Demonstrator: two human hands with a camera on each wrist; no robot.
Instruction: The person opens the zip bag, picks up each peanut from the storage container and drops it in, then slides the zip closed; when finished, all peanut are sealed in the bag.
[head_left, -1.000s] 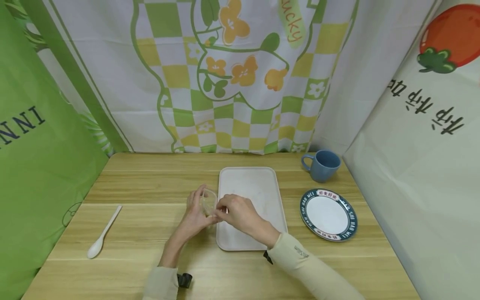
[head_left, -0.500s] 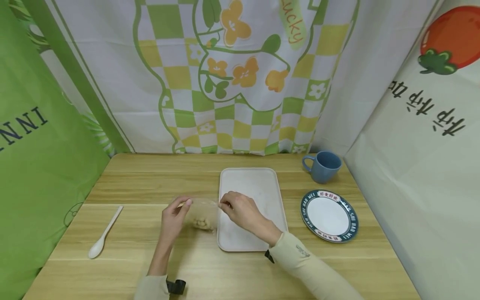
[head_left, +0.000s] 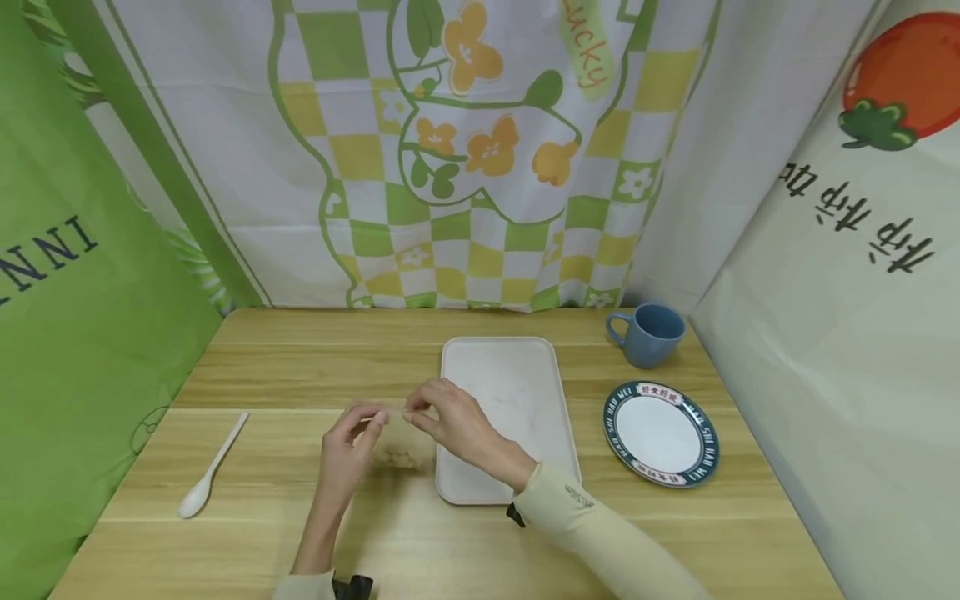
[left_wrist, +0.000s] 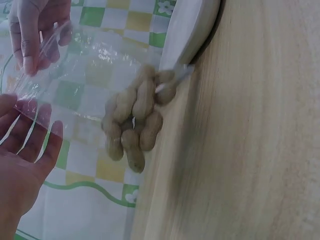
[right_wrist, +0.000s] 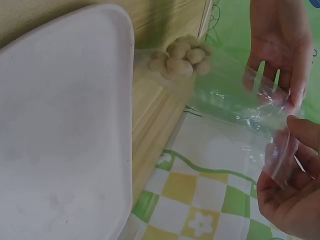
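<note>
A clear plastic bag (left_wrist: 87,82) hangs between my two hands, with several unshelled peanuts (left_wrist: 132,115) bunched at its bottom. My left hand (head_left: 351,437) pinches one side of the bag's top edge between thumb and fingers. Close beside it, my right hand (head_left: 457,421) pinches the other side of that edge, its forearm crossing over the white tray (head_left: 510,392). In the right wrist view the peanuts (right_wrist: 182,57) hang just left of the tray's edge, and the film (right_wrist: 240,112) stretches from them up to both hands.
On the left of the wooden table (head_left: 285,367) lies a white spoon (head_left: 210,475). To the right are a plate with a dark green patterned rim (head_left: 617,446) and, behind it, a blue mug (head_left: 648,337). A patterned curtain (head_left: 480,242) closes off the back.
The left hand has shifted from around the bag's mouth to its top edge, down and left, and the bag now hangs. The right hand has since moved left, drawing the two hands closer.
</note>
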